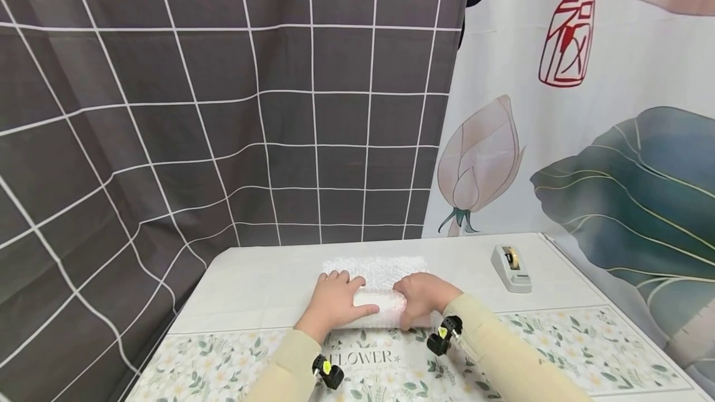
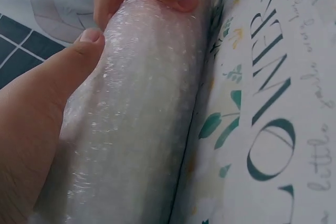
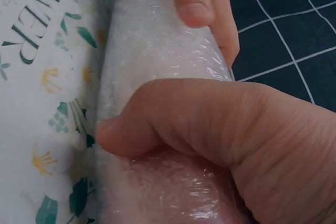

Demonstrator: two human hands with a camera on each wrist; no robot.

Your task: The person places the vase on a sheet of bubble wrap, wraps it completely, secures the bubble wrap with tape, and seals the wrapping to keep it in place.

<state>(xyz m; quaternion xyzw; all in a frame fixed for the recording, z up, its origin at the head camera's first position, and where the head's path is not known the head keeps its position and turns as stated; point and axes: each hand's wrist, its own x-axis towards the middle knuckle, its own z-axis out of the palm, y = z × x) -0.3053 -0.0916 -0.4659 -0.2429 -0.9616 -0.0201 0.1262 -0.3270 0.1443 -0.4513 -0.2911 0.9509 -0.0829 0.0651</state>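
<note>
A bubble-wrap roll (image 1: 380, 300) lies crosswise on the table, its clear bubbled layers wound around something pale inside. The loose end of the bubble wrap (image 1: 385, 268) spreads flat behind it. My left hand (image 1: 333, 301) rests over the roll's left part, fingers spread toward the back and thumb stretched along the roll. At the right end, my right hand (image 1: 422, 298) grips the roll, its thumb (image 3: 142, 121) bent across the top toward the near side. The right fingers are partly hidden behind the roll. What is wrapped inside is blurred by the film.
A grey tape dispenser (image 1: 511, 268) with a yellowish tape roll stands at the back right of the table. The tablecloth (image 1: 251, 284) has a printed floral band in front. Behind hang a dark checked curtain (image 1: 346, 123) and a white flower-printed curtain (image 1: 503, 67).
</note>
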